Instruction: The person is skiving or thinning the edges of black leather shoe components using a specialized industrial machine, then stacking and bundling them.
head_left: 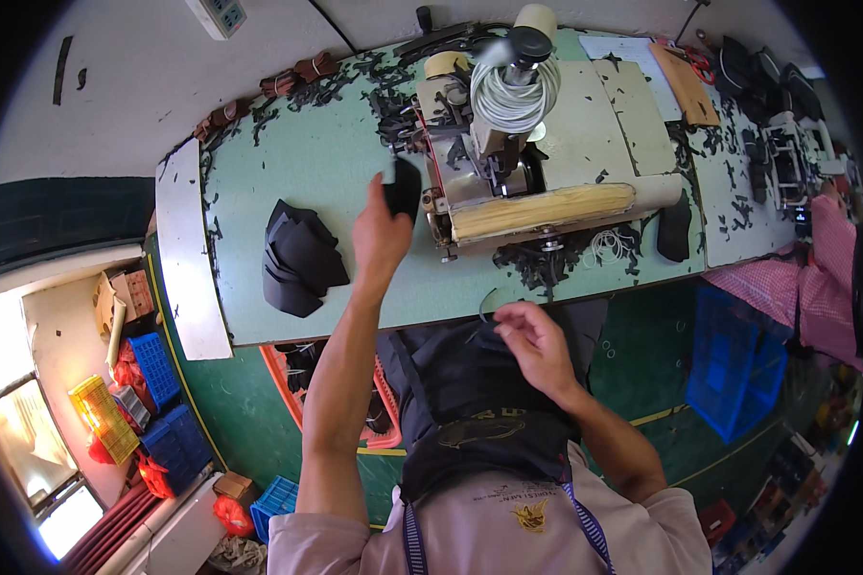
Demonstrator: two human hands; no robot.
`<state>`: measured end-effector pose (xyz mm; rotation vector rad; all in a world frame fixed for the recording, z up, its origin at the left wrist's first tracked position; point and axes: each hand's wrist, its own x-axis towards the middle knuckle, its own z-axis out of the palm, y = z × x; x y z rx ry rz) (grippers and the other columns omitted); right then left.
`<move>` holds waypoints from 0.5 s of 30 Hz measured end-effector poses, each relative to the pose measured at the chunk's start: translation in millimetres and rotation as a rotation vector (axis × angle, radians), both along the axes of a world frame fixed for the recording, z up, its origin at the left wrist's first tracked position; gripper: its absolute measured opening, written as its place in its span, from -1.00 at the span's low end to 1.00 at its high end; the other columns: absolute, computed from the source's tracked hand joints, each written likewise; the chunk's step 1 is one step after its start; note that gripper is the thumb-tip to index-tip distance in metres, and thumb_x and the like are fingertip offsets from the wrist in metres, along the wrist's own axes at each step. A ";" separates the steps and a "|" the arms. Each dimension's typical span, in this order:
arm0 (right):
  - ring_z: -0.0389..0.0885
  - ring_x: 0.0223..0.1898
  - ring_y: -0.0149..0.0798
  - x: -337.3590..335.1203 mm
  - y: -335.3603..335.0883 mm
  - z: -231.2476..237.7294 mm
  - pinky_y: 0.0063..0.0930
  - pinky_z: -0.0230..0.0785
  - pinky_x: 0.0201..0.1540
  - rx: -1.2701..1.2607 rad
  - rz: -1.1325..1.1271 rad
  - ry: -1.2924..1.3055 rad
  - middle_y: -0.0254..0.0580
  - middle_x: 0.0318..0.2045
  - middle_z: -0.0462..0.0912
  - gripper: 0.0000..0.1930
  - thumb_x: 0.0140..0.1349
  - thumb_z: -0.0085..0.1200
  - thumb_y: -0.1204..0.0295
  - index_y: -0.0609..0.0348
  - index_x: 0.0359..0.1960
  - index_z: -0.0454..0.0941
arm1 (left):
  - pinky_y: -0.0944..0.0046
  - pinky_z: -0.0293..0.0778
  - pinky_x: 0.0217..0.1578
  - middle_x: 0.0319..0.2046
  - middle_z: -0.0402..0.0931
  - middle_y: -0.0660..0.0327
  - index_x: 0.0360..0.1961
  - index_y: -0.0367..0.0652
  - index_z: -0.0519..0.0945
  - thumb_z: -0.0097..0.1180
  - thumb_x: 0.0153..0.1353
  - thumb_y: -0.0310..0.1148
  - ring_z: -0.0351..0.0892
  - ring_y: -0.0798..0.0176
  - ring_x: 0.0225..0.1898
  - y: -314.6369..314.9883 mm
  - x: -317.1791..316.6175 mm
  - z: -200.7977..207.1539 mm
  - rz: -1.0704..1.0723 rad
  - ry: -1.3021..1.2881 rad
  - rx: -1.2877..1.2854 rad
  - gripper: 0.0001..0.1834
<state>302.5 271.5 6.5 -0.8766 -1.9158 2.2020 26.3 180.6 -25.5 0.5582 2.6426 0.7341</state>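
My left hand point(384, 235) reaches over the table, closed on a rounded black flat piece point(405, 188) just left of the machine point(556, 206). The hand and piece are slightly blurred. Nearer to me, at the table's front edge, my right hand point(535, 347) is bent with fingertips together. A thin, curled dark strip point(484, 305) comes out of those fingertips. To the left of my left hand lies a fanned stack of black cut pieces point(299, 261). One more long black piece point(674, 230) rests at the machine's right end.
Dark scraps point(545, 266) pile under the machine's front and along the table's point(249, 192) back. A coiled white cord point(515, 91) hangs on the machine's upright. Below stand an orange-red crate point(385, 422) and a blue crate point(734, 359); pink cloth point(829, 278) hangs at right.
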 end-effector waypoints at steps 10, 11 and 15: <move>0.43 0.17 -0.37 -74.8 -28.6 58.0 -0.43 0.33 0.21 -0.618 -0.075 0.119 -0.17 0.16 0.45 -0.49 0.49 -0.02 0.40 0.18 0.40 0.17 | 0.07 0.37 0.25 0.25 0.35 -0.03 0.52 -0.12 -0.04 0.16 0.18 -0.62 0.44 0.06 0.22 -35.4 105.5 126.9 0.397 -0.769 0.971 -0.07; 0.43 0.18 -0.37 -77.2 -29.2 59.4 -0.44 0.31 0.23 -0.592 -0.092 0.263 -0.18 0.17 0.45 -0.50 0.49 -0.03 0.40 0.20 0.40 0.17 | 0.05 0.35 0.27 0.28 0.32 -0.06 0.54 -0.08 -0.09 0.22 0.20 -0.54 0.43 0.03 0.24 -33.5 109.0 136.4 0.325 -0.740 1.014 -0.02; 0.42 0.26 -0.31 -60.2 -13.6 76.9 -0.35 0.29 0.33 -1.031 -0.011 0.227 -0.13 0.23 0.42 -0.47 0.45 -0.06 0.52 0.19 0.43 0.16 | 0.00 0.35 0.29 0.34 0.24 -0.14 0.56 -0.03 -0.18 0.36 0.18 -0.26 0.40 -0.07 0.28 -32.0 100.2 139.1 0.114 -0.937 1.346 0.11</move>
